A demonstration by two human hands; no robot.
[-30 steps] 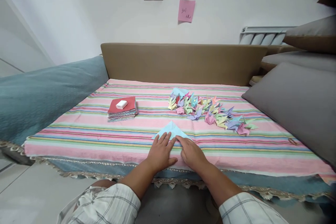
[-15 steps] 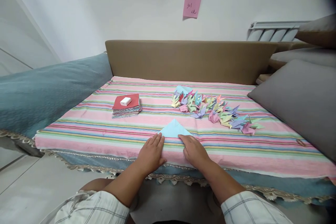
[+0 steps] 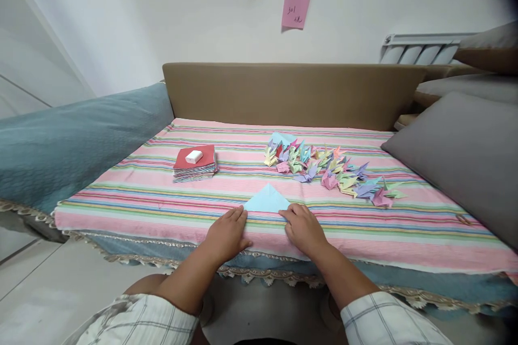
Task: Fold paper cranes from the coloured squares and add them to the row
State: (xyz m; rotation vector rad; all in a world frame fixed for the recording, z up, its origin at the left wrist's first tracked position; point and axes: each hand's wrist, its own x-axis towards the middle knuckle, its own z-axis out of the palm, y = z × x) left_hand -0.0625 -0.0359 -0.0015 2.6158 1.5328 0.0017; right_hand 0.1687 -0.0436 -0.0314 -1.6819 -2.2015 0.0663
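Note:
A light blue sheet of paper [image 3: 267, 199], folded into a triangle, lies on the striped cloth with its point away from me. My left hand [image 3: 227, 233] rests flat at the triangle's left corner, fingers stretched out and the thumb spread. At the right corner, my right hand [image 3: 304, 229] has its index finger out along the folded edge, while its other fingers are bent. Neither hand grips the paper. Beyond the sheet sit several folded paper cranes [image 3: 309, 164] in many colours, with a light blue paper piece [image 3: 283, 138] at their far left end.
A stack of square paper [image 3: 195, 168] with a red top sheet stands at the left, bearing a small white block [image 3: 193, 157]. Grey cushions [image 3: 453, 161] lie at the right. A small brown object [image 3: 463, 219] lies near them. Behind rises a brown backrest [image 3: 283, 96].
My hands have slid apart along the folded edge, the left one leftward and the right one slightly rightward. More of the blue triangle shows between them, and it stays in place.

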